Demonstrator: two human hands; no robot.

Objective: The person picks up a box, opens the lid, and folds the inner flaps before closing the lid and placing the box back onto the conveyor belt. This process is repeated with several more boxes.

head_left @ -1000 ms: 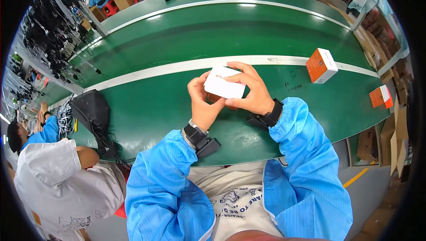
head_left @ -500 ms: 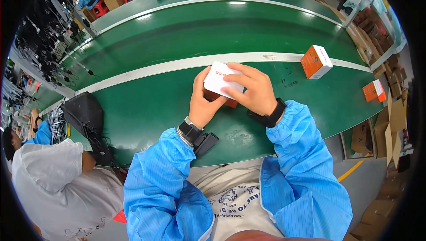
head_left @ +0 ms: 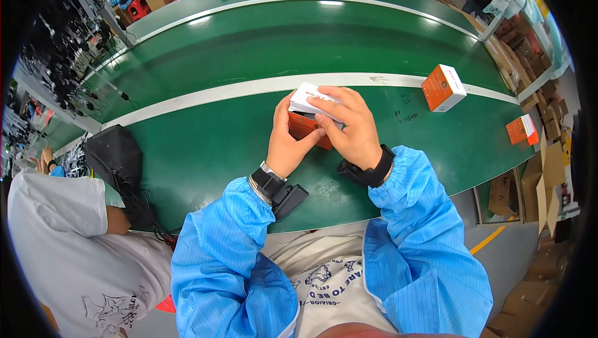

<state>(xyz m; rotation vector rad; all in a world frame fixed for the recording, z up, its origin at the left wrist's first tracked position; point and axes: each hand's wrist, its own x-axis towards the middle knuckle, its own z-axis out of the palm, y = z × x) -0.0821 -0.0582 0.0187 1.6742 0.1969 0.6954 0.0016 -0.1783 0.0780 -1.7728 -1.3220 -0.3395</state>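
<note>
"Where was the box, in the head view?"

"Between the two hands. The left hand (head_left: 284, 142) was clamped on the left side of a small rectangular orange-and-white cardboard box (head_left: 301, 126), its thumb across the near face. The right hand (head_left: 353, 123) was bent over the smooth white top panel (head_left: 302, 98), closed on its near edge. That panel sat tilted, with a dark gap beneath."

"Was it resting on the green-topped table (head_left: 212, 142)?"

"I couldn't tell; the hands hid its base."

"Heavy, would you say?"

"Light, I judged: stiff walls, but thin card that would dent under a hard squeeze, and the white face looked a little slippery. I'd have taken hold low, flat on two opposite sides, pinching the panel only by its edge. What it held was hidden."

"And around them?"

"Right of the right hand stood an upright orange-and-white carton (head_left: 443, 88), with a smaller orange-and-white carton (head_left: 522, 130) farther right. Well left of the left hand lay a soft black bag (head_left: 114, 151)."
</note>
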